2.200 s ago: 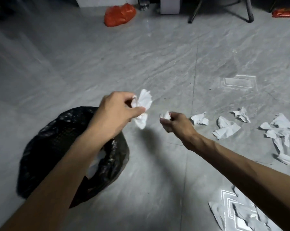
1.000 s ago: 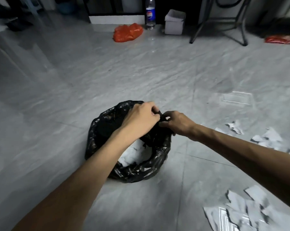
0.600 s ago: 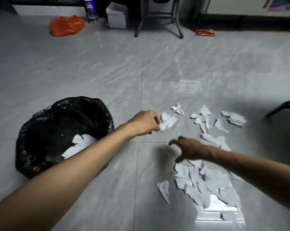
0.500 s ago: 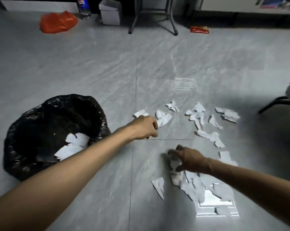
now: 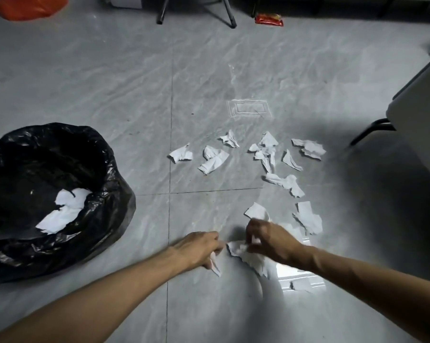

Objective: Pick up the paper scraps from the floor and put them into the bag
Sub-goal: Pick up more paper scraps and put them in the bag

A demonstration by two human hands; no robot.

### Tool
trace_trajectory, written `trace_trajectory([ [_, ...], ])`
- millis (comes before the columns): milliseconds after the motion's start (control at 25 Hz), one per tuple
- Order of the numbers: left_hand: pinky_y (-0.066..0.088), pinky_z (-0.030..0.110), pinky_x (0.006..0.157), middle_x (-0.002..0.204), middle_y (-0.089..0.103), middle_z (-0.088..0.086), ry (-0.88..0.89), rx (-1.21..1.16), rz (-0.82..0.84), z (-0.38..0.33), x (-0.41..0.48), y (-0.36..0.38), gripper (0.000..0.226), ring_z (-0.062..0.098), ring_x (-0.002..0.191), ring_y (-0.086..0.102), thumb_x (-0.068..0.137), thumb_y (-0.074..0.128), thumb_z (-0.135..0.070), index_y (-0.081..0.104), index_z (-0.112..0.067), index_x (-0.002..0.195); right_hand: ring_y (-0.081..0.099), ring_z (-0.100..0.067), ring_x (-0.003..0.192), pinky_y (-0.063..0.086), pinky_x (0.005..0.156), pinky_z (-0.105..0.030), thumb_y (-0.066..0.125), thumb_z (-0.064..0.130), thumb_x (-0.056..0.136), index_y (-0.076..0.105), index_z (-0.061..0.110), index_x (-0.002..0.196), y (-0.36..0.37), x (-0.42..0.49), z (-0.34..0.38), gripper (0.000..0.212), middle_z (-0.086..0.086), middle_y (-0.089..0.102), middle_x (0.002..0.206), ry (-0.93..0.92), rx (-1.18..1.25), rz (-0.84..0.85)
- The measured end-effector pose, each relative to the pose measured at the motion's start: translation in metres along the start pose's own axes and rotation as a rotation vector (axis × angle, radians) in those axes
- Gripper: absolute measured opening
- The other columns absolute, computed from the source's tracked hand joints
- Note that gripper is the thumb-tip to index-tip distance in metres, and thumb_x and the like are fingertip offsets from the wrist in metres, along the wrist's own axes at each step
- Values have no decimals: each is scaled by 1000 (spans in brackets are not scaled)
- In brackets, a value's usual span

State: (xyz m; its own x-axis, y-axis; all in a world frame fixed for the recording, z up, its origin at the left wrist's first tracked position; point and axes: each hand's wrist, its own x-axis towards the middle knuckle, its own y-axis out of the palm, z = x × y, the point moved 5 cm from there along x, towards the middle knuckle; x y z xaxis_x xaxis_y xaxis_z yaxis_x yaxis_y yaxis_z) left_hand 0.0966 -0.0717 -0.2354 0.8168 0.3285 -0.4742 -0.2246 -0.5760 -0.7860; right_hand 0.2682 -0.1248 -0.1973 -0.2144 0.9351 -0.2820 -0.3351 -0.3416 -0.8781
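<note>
Paper, thin and crumpled, is what you are closing on: your right hand (image 5: 268, 240) is pinching a bunched clump of scraps (image 5: 248, 256) against the floor (image 5: 134, 78), fingers curled around it. Your left hand (image 5: 200, 248) is pressing its fingertips together on a narrow sliver (image 5: 215, 266) just beside that clump. These pieces should be almost weightless, soft and easy to tear, so you are likely better off gathering several into a loose wad than nipping single edges. More loose scraps (image 5: 263, 154) are lying scattered beyond your hands, on either side of the floor's tile seams. Off to your left the black bag (image 5: 105, 174) is sitting open-mouthed, with white paper (image 5: 65, 209) already resting inside it.
</note>
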Motion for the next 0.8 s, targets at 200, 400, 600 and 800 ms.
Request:
trace_trajectory([
  [200,49,31,75,106,62,-1,18,-118,-169,3,8,-17,28,18,92,60,76,77,-41,68,-16,83,56,-2,82,42,62,-14,53,8,76,60,21,88,44,-28,2,18,9,50,98,-68,10,141],
  [400,49,34,86,126,58,-1,259,14,-128,-42,29,-8,26,19,111,53,80,74,-39,67,-14,84,47,-6,60,33,55,-15,56,4,67,57,22,70,23,-24,-7,19,12,52,66,9,199,-32],
  [600,48,32,73,95,68,8,47,-99,-89,-25,27,-8,23,27,90,65,81,75,-34,68,-14,90,59,3,56,43,55,-11,73,3,67,62,22,60,-7,-7,-23,23,16,65,56,343,594,-225],
  [800,45,30,65,78,70,4,-111,-208,-382,0,-36,-127,20,22,80,67,77,75,-36,71,-17,83,52,-9,43,43,45,-20,68,-4,80,58,8,69,-42,47,14,19,-7,57,60,453,1031,-295],
])
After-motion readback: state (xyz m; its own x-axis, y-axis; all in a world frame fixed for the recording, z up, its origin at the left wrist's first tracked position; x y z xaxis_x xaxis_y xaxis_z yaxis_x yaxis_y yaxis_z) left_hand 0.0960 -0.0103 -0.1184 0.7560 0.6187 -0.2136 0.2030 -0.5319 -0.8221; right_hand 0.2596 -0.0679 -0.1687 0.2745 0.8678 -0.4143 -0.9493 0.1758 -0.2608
